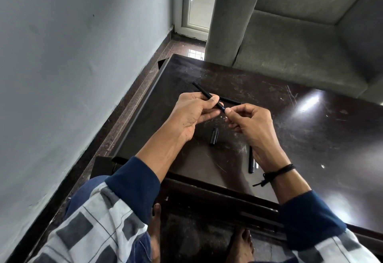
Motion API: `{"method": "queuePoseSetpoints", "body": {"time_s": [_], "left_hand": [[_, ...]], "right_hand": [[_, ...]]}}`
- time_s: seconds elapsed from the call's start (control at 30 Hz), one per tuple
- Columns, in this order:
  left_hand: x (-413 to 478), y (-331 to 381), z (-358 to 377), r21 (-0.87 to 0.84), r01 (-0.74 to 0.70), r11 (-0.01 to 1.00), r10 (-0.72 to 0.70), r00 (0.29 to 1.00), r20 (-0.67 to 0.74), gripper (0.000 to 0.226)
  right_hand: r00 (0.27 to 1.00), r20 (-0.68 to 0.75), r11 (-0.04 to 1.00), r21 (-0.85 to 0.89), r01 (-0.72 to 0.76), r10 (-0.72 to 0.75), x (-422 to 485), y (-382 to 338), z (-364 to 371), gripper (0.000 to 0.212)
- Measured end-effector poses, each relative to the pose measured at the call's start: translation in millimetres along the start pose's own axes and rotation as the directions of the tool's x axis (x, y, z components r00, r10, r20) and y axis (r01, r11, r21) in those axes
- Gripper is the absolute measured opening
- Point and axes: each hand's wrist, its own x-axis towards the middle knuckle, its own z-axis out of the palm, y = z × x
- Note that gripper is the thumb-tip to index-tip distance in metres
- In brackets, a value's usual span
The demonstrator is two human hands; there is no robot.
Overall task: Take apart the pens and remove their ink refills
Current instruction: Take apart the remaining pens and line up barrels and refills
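Note:
My left hand [193, 112] grips a black pen barrel [204, 93] above the dark table [310, 130]; its far end points up and left. My right hand [251, 126] pinches the barrel's near tip, where a short dark-blue piece shows. On the table lie a black cap [214, 136] below my hands, another black pen [251, 162] partly hidden by my right wrist, and a black pen [231, 100] behind my fingers.
The scratched, glossy table has a raised left edge [136, 115]. A grey sofa [300, 41] stands right behind it, a pale wall [72, 66] to the left. My knees and bare feet are under the near edge.

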Motion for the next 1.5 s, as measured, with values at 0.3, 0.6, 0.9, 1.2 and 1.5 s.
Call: {"method": "queuePoseSetpoints", "body": {"time_s": [0.3,0.6,0.9,1.2,1.5], "left_hand": [[-1.0,0.8,-0.1,-0.001,-0.011,1.000,0.011,1.000,0.019,0.011],[-1.1,0.5,-0.1,0.007,-0.024,1.000,0.023,0.999,0.031,0.014],[-1.7,0.0,0.0,0.021,-0.021,1.000,0.021,1.000,0.019,0.013],[-3.1,0.1,1.1,0.019,-0.031,0.999,0.030,0.998,0.046,0.015],[-2.6,-0.3,0.2,0.049,-0.035,0.998,0.033,0.999,0.039,0.017]], "right_hand": [[0.999,0.034,1.000,0.000,-0.008,0.008,-1.0,1.4,4.5,0.024],[0.999,0.040,1.000,0.013,0.016,-0.016,0.5,3.3,2.9,0.023],[0.999,0.035,1.000,0.012,0.016,-0.017,1.7,5.0,3.0,0.016],[0.999,0.047,1.000,-0.020,0.022,-0.021,0.6,6.5,5.3,0.021],[0.998,0.059,0.999,-0.043,0.025,-0.023,-0.6,7.6,7.4,0.011]]}}
